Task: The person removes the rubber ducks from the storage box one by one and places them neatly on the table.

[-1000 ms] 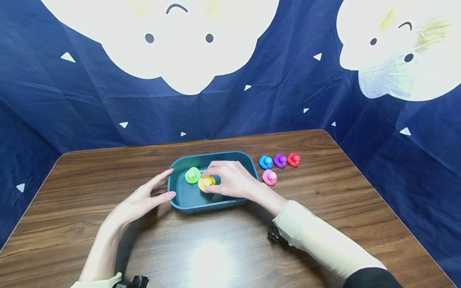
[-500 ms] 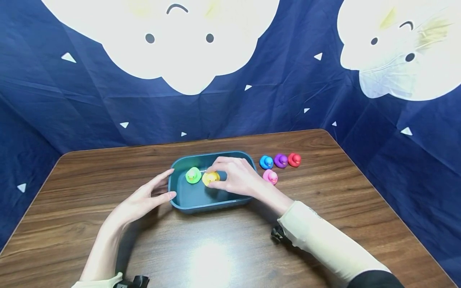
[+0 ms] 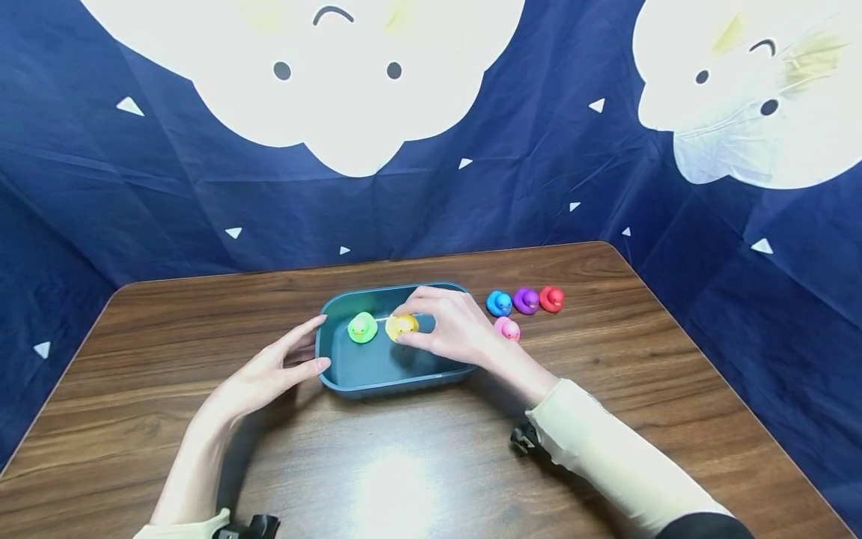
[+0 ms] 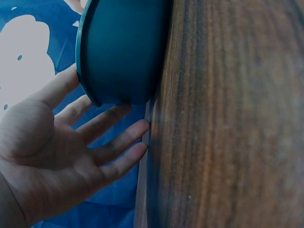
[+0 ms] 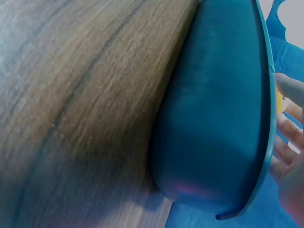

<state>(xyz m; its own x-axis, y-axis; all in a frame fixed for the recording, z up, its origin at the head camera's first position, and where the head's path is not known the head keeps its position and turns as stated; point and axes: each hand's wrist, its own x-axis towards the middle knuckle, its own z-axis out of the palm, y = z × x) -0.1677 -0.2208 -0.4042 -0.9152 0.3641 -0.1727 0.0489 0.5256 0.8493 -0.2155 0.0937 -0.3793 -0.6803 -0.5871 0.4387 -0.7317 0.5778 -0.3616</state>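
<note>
My right hand (image 3: 453, 327) pinches a yellow rubber duck (image 3: 402, 328) between thumb and fingers, over the right half of a teal rectangular bin (image 3: 360, 368). In the right wrist view the bin's outer wall (image 5: 218, 104) hides most of that duck (image 5: 280, 101); a sliver shows by the thumb. A green rubber duck (image 3: 362, 328) sits inside the bin, left of the yellow one and apart from it. At the bin's left end, my left hand (image 3: 263, 378) has its thumb and fingertips against the rim. Its fingers (image 4: 116, 140) are spread and nearly straight in the left wrist view.
Right of the bin, blue (image 3: 499, 304), purple (image 3: 526, 301) and red (image 3: 551, 299) rubber ducks stand in a row on the wooden table (image 3: 323, 464). A pink duck (image 3: 508, 329) is in front of them, partly behind my right wrist. A blue curtain (image 3: 404, 217) hangs behind the table.
My right hand has moved right and slightly toward the back with the yellow duck, widening the gap from the green duck. The left hand and the bin have stayed put.
</note>
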